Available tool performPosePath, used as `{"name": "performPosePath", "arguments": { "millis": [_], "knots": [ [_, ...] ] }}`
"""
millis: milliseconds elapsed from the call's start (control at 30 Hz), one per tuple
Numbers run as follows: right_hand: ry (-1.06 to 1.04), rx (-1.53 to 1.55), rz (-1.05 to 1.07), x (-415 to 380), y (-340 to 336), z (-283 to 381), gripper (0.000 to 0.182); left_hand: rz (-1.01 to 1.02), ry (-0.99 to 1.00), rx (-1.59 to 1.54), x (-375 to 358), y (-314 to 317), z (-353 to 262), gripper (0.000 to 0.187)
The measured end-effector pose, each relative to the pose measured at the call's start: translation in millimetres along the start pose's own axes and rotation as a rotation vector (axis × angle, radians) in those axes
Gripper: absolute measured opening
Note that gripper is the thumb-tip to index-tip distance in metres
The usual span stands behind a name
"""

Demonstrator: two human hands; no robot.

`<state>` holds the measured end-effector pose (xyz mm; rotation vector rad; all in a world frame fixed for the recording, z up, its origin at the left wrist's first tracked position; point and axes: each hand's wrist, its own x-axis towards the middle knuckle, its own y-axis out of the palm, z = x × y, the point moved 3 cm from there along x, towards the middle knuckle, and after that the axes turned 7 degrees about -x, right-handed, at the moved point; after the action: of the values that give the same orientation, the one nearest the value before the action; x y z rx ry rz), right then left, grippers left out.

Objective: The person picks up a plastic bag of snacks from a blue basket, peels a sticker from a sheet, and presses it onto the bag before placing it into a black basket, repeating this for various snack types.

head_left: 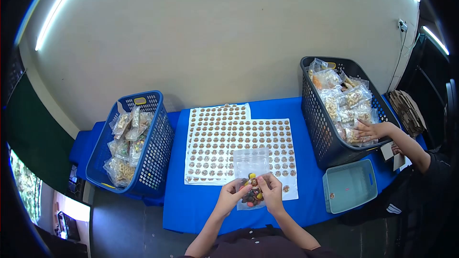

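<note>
A clear zip pouch [251, 161] with colourful pieces in its lower part lies between my hands, over sheets of round brown stickers [210, 143] on the blue table. My left hand [233, 198] grips the pouch's left side, its thumb on the front. My right hand [270, 194] is closed at the pouch's right side, with its fingertips at a round brown sticker [254, 181] on the pouch front. The fingertips of both hands nearly meet there.
A blue basket [165, 138] of filled packets stands at left, a black basket [313, 114] of packets at right. A co-worker's hand [373, 131] reaches into the black one. A green tray [351, 184] and stacked brown cardboard [406, 112] are also at right.
</note>
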<state>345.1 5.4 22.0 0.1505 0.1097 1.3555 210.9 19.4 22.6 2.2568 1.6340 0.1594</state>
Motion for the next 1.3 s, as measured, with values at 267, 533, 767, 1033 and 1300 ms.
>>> {"name": "performPosePath", "arguments": {
  "millis": [267,533,767,1033,1300],
  "knots": [
    [-0.139,-0.166,0.049,7.5,4.4,-3.5,0.020,-0.062,-0.017,-0.088,-0.6,0.0,0.8,0.031],
    [0.013,-0.143,0.073,11.2,2.9,-9.3,0.021,-0.027,-0.001,-0.020,-3.3,-3.6,5.2,0.029],
    [0.174,0.004,0.269,8.8,9.7,-18.9,0.024,-0.174,0.050,-0.048,-8.7,-12.5,8.6,0.025],
    [-0.019,-0.216,0.360,3.9,17.8,-26.3,0.026,-0.299,0.118,0.048,-3.2,-16.0,5.0,0.022],
    [0.187,-0.005,0.353,-10.9,7.3,-23.3,0.023,-0.325,0.164,0.137,-1.8,-20.5,24.6,0.027]
  ]
}}
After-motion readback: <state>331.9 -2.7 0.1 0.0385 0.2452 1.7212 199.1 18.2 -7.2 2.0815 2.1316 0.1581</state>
